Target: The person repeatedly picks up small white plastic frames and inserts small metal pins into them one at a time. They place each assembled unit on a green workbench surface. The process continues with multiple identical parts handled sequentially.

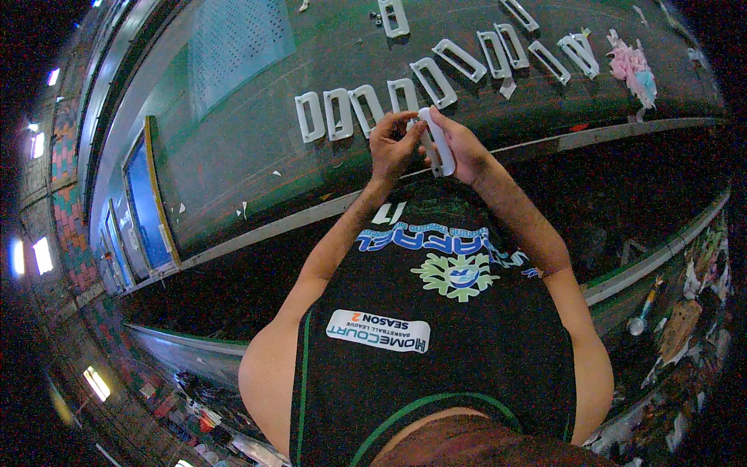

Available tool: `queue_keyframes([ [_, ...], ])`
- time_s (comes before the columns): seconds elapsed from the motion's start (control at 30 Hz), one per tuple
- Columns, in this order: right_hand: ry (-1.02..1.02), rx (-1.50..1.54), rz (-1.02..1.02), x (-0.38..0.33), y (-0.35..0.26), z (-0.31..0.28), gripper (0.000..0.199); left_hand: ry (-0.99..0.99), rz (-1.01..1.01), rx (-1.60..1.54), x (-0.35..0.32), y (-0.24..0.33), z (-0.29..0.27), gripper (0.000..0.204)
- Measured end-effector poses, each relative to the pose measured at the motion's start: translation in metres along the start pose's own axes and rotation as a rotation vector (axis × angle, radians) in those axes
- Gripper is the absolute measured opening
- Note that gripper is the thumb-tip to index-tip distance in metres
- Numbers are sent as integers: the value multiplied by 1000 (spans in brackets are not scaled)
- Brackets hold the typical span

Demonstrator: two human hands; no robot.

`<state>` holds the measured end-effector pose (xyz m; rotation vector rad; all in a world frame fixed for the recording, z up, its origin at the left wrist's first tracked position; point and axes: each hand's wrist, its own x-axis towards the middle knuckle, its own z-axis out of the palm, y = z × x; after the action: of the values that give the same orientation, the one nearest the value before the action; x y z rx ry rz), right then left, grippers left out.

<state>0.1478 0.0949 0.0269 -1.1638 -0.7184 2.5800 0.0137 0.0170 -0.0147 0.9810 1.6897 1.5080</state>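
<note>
White plastic frame upright between both hands, long axis near-vertical.

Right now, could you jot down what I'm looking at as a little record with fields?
Setting: a long dark green workbench, seen from above the person's head
Left hand: fingers pinching the lower end of a white rectangular plastic frame
Right hand: wrapped around the same frame, holding it up over the bench edge
On the bench: a row of matching white frames lying flat, curving away to the right
Far right end: a pink and blue cloth wad
Left edge: a blue panel with a yellow rim
</note>
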Motion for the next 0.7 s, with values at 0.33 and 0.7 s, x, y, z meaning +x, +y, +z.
queue_keyframes([
  [0.33, -101, 17, 39, -2, -2, -10, 49, 151, -176, -43, 20, 5, -29, 32],
  [0.7, -115, 29, 35, -2, -5, -13, 49, 125, 122, 202, 69, 18, -53, 37],
])
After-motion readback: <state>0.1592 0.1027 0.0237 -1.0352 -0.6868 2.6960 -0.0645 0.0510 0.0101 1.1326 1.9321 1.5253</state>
